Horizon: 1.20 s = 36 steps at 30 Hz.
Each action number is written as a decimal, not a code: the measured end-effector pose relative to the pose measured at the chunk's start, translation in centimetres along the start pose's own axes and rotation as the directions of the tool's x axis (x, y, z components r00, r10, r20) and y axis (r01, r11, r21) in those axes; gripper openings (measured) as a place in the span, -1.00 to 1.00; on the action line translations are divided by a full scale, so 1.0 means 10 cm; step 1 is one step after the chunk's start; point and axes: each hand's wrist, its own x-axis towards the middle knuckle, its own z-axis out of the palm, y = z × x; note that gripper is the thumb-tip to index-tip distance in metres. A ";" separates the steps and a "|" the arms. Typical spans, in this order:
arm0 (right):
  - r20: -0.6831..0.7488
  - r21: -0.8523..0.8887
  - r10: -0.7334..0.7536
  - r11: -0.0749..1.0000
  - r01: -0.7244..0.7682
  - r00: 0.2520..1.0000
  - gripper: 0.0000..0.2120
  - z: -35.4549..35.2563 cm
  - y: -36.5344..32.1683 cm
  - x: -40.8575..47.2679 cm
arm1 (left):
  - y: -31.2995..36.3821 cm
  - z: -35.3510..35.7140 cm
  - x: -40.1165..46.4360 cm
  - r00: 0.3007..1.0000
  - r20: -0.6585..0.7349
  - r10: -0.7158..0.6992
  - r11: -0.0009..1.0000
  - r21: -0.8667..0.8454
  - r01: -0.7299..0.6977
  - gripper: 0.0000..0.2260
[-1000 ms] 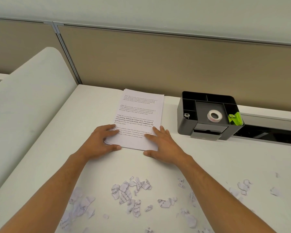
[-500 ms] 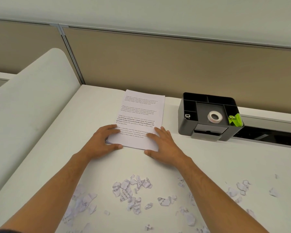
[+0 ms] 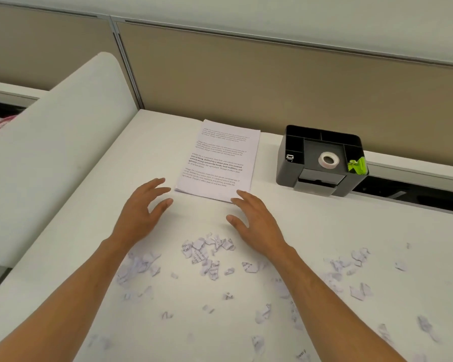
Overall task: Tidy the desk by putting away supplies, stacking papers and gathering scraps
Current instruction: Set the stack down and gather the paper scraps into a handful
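Note:
A squared stack of printed papers [image 3: 217, 160] lies on the white desk [image 3: 324, 231] near the back partition. My left hand [image 3: 144, 212] hovers just off the stack's near left corner, fingers spread, holding nothing. My right hand [image 3: 254, 220] is at the stack's near right corner, fingers apart, also empty. Torn paper scraps [image 3: 207, 254] lie scattered across the desk in front of my hands and out to the right. A black desk organizer [image 3: 322, 163] to the right of the stack holds a tape roll [image 3: 328, 160], a green stapler-like item [image 3: 357, 165] and a binder clip [image 3: 289, 158].
A tan partition wall [image 3: 272, 82] runs behind the desk. A white curved divider [image 3: 45, 142] bounds the desk on the left. A dark cable gap [image 3: 413, 194] runs along the back edge to the right of the organizer.
Both hands have lifted off the paper stack and pulled back toward me, fingers now spread. The stack stays in place. The view has shifted slightly.

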 end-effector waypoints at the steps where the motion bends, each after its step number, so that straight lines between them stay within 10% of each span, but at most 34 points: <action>1: 0.024 0.001 -0.013 1.000 0.013 1.000 -0.52 0.03 -0.04 -0.06 | 0.00 -0.04 -0.09 0.999 0.015 -0.033 0.999 0.005 0.033 -0.72; 10: 0.322 -0.165 -0.098 0.974 0.158 0.942 -0.34 0.31 -0.35 -0.45 | -0.10 -0.11 -0.95 0.935 0.237 -0.263 0.947 0.250 0.203 -0.50; 22: 0.329 -0.063 -0.187 0.974 0.219 0.926 -0.25 0.31 -0.33 -0.74 | 0.41 0.09 -1.44 0.939 0.309 -0.149 0.989 0.021 0.150 -0.57; 30: 0.382 -0.193 -0.203 0.936 0.293 0.902 -0.21 0.45 -0.42 -0.72 | 0.47 0.27 -1.29 0.907 0.413 -0.086 0.985 0.170 0.016 -0.20; 36: 0.392 -0.124 -0.270 0.932 0.341 0.880 -0.32 0.31 -0.26 -1.00 | 0.54 0.22 -1.53 0.921 0.386 0.049 0.999 -0.009 -0.049 -0.43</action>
